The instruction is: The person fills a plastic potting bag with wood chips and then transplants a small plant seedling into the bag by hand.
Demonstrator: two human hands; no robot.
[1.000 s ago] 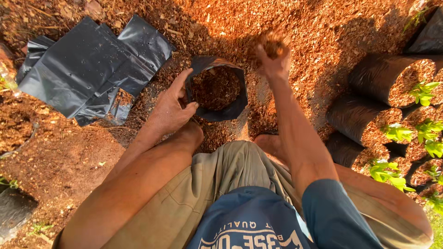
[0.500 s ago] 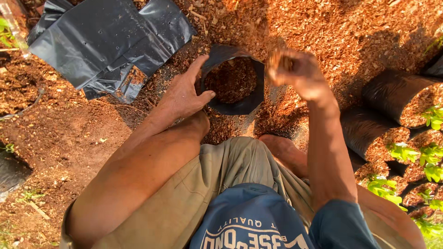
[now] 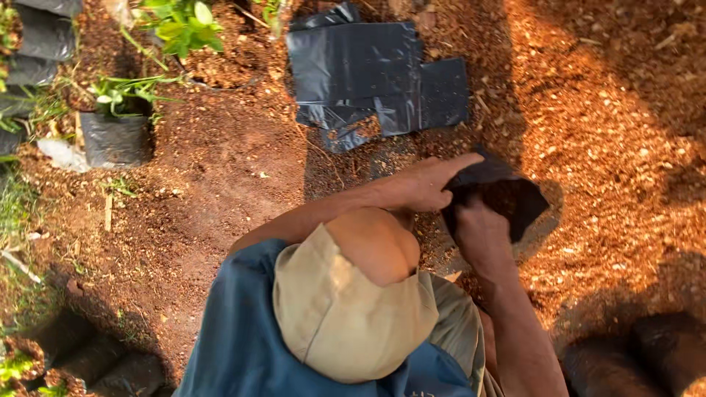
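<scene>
A small black plastic grow bag (image 3: pixel 518 198) stands open on the reddish soil, partly filled with dark earth. My left hand (image 3: pixel 430 182) reaches across its near-left rim with the fingers stretched flat over the edge, pinching the plastic. My right hand (image 3: pixel 479 229) is closed at the bag's near rim, knuckles up, and grips the edge. My bent knee in beige trousers (image 3: pixel 371 246) sits just below the left forearm. What the right palm holds besides the rim is hidden.
Flat empty black bags (image 3: pixel 375 81) lie beyond the hands. A filled bag with a seedling (image 3: pixel 114 138) and leafy plants (image 3: pixel 184 26) stand at the upper left. Filled dark bags (image 3: pixel 640 353) lie at the lower right, with more (image 3: pixel 88 360) at the lower left.
The view has swung round. My right hand, raised with a handful of soil before, has come down to the bag's rim. My left hand stays on the bag.
</scene>
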